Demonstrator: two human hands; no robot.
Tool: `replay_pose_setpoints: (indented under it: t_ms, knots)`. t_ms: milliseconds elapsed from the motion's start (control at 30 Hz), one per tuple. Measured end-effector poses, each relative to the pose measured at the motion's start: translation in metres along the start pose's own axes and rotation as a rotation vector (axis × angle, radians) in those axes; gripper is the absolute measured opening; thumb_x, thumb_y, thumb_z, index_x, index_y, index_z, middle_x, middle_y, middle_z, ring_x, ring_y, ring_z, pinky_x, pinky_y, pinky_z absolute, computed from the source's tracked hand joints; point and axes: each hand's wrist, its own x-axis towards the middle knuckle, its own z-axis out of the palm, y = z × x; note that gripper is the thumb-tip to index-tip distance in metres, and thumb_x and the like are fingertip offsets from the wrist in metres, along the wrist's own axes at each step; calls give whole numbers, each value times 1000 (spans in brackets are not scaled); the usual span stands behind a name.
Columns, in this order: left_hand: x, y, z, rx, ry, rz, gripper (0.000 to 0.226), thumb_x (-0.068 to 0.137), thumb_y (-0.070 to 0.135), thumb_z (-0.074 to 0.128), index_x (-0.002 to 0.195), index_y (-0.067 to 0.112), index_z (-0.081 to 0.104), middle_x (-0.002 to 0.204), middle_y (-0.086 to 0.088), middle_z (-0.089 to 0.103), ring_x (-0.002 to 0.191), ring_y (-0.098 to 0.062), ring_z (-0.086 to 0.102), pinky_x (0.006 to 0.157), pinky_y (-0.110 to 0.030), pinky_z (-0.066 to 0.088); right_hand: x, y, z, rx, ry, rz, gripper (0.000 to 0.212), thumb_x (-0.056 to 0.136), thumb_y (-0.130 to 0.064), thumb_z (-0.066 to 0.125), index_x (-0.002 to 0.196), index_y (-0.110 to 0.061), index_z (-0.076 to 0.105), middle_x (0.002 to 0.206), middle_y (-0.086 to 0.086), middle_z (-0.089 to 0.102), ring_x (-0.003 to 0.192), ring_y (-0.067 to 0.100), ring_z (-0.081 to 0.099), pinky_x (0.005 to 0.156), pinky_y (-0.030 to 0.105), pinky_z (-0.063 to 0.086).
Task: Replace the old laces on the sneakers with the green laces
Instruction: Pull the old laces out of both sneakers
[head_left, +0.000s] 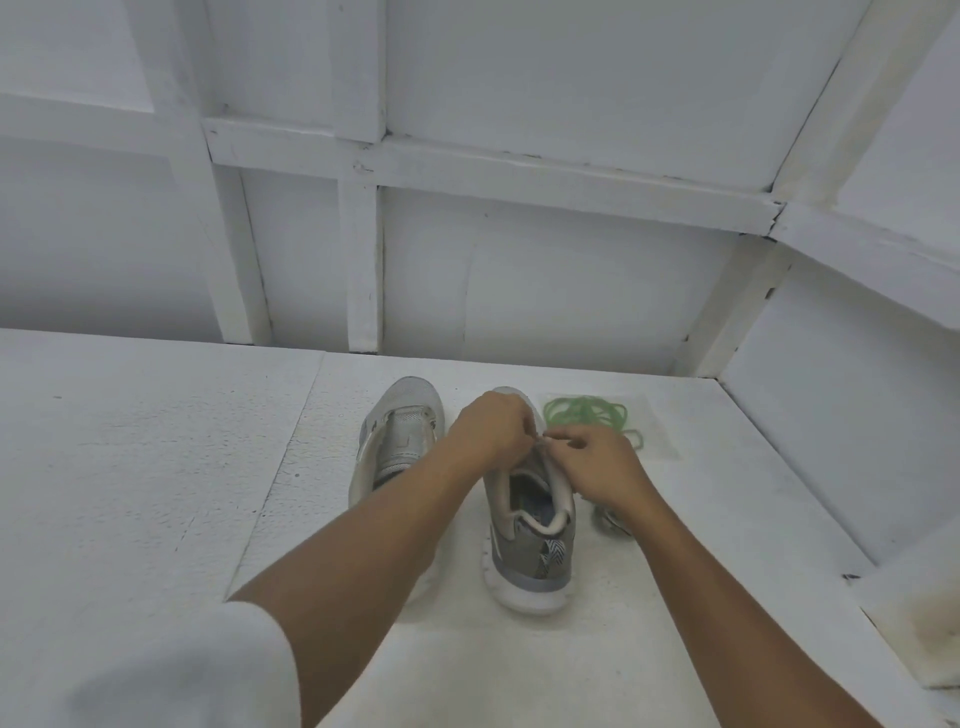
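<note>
Your left hand (488, 431) and right hand (597, 462), fingers curled, pinch the pale old lace (543, 440) atop the right-hand grey mesh sneaker (530, 540); coiled green laces (587, 413) lie far right.

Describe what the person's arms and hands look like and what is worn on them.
The left hand and right hand are bare, with no gloves, rings or watch visible. A white sleeve covers the left upper arm; the right arm is unsleeved as far as the frame shows.
</note>
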Motion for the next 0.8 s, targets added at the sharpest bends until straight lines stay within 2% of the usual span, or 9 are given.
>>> replay_pose_setpoints:
  t_ms: [100,267,333,433,500,567,600,700,800]
  knots:
    - [3,1,0,61,-24,35,21,90,33,61,100,20,73,105,-2,68,101,-20,60,87,-32,50,-2,6,7,78,43,18,25,93,-26,57,114,-21,72,113,-6,68,92,7,58,80,21,43]
    - [7,-8,-9,-113,72,-120,24,90,14,50,97,0,68,102,-14,68,95,-29,62,76,-33,50,-5,17,16,267,68,148,26,90,-34,54,104,-28,75,102,-11,72,96,14,65,90,43,54]
    - [8,-15,-18,-148,125,-225,22,91,11,45,83,-2,60,102,-18,67,91,-30,60,72,-34,45,-5,19,18,317,80,163,24,90,-35,54,100,-31,75,96,-14,72,93,14,66,88,45,55]
    - [6,-17,-28,-158,57,-293,26,94,9,40,68,4,42,88,-16,58,86,-31,53,70,-33,40,-7,17,19,359,100,174,24,93,-31,54,104,-28,75,101,-13,72,97,13,65,90,40,54]
    - [9,-15,-27,-233,-15,-263,22,96,19,40,86,4,53,97,-16,58,94,-29,53,74,-30,40,-7,17,20,347,107,177,25,94,-30,53,108,-26,74,106,-11,71,100,13,64,90,37,52]
    - [11,-9,-23,-236,-40,-152,36,97,30,43,125,9,54,127,-15,56,116,-30,52,92,-33,43,-7,18,22,330,115,163,26,94,-33,53,108,-26,74,106,-10,71,100,13,64,90,37,52]
    - [12,-6,-18,-168,-59,-90,40,97,36,45,129,15,54,132,-11,55,121,-30,50,98,-36,42,-7,18,22,326,117,158,25,95,-33,53,106,-27,74,104,-10,71,98,13,64,89,38,52]
    - [12,0,-1,139,-126,15,35,93,49,50,113,25,65,122,-3,61,117,-28,49,96,-39,43,-6,18,23,322,123,154,25,95,-30,52,105,-26,74,102,-8,71,97,14,64,89,38,52]
    - [11,-1,8,244,-59,19,24,94,41,52,107,25,66,120,-3,61,116,-28,50,91,-38,39,-6,18,23,295,131,140,27,95,-30,52,109,-24,74,104,-8,71,97,13,63,86,35,51]
